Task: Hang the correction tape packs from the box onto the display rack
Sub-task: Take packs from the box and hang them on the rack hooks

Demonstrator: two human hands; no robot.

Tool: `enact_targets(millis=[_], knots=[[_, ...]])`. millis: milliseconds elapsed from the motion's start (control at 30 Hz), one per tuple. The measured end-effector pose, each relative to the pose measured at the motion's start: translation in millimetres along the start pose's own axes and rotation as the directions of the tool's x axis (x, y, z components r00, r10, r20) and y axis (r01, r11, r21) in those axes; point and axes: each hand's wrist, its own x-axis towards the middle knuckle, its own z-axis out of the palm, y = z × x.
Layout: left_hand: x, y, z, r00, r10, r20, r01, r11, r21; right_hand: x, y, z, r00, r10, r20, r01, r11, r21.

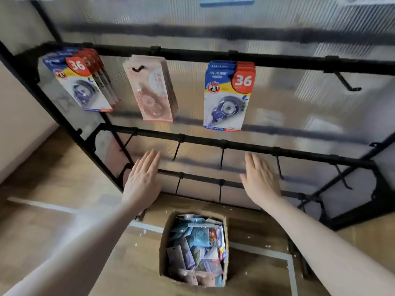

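Left hand (142,180), right hand (259,180): both raised palm-down before display rack (192,55), fingers straight and together, holding nothing. Correction tape packs (195,251): heaped in cardboard box (163,240) on floor below; three bunches hanging from top rail.

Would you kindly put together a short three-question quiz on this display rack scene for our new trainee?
1. True or false: both the left hand and the right hand are empty, with straight fingers.
2. How many hooks on the top bar of the display rack carry hanging packs?
A. one
B. three
C. five
3. Fill in: loose correction tape packs lie in the cardboard ____ on the floor.

Key: 1 true; 2 B; 3 box.
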Motion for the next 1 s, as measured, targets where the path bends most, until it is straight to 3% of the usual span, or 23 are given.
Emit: enact_targets(millis=[500, 1000], knots=[[-90, -24, 157, 0.959, -0.004, 0.282, 0.016, 0.999, -0.041, -69, -1, 158, 0.934, 0.041, 0.354, -0.046, 0.999, 0.004], [-145, -49, 269, 0.812, 0.012, 0.583, 0.007, 1.000, -0.030, -137, 4, 281, 0.836, 0.089, 0.541, -0.120, 0.993, 0.022]])
